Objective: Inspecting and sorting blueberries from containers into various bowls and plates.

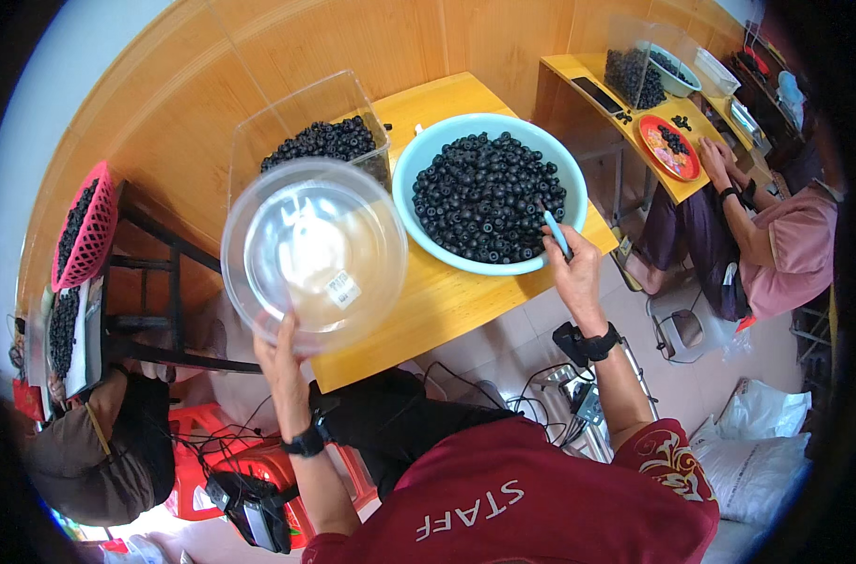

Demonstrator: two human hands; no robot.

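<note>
At the near right rim of the light-blue basin (405, 202), I see the right hand (576, 275) pinching a pale-blue stick (557, 233) between thumb and fingers, its far end slanting over the small dark round pieces (489, 193) heaped inside. Left of the basin, the left hand (282, 362) grips the near rim of a clear round tub (306, 235). From my remote view the tub overlaps the basin's left edge, though I can't tell whether they touch. A clear square bin (301, 101), also left of the basin, holds more pieces. Beneath the basin is the yellow table (428, 310). Well to the basin's right, I see a co-worker's hands (713, 155) beside a red plate (645, 136).
</note>
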